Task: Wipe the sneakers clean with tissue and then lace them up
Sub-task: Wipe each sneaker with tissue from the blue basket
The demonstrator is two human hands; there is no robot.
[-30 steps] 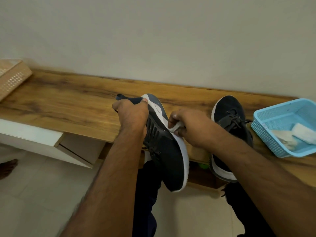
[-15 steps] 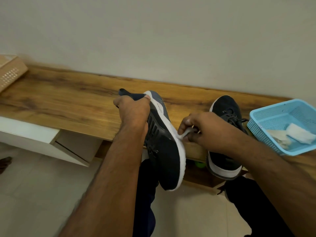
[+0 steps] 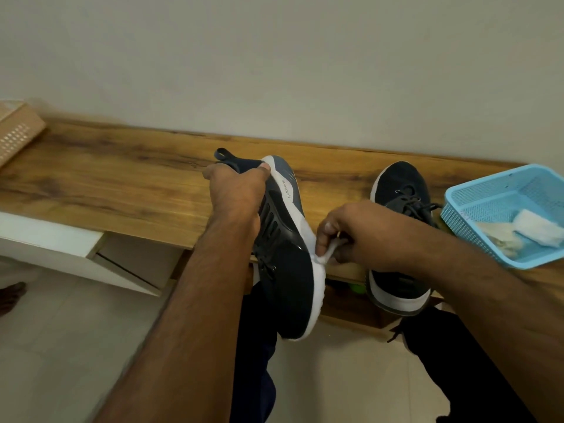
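Left hand [image 3: 236, 193] clamped round the heel end of a dark navy mesh sneaker with white sole [image 3: 285, 248], thumb on the heel edge, shoe tilted on its side with the toe hanging down past the worktop edge, over the person's lap. Right hand [image 3: 354, 236] pinches a small wad of white tissue [image 3: 328, 254], pressed against the white sole rim about midway along the shoe. Hands close together, either side of the same shoe.

Second dark sneaker with white sole [image 3: 399, 239] sits on the wooden plank worktop [image 3: 122, 184], just right of the right hand, toe toward the wall, heel overhanging the front edge, laces loosely threaded. Forearm covers part of it.

Light blue perforated plastic basket [image 3: 457, 215] at the far right of the worktop, just beside the second sneaker, with crumpled tissues [image 3: 531, 228] inside. Tan perforated box [image 3: 15, 132] at the far left end.
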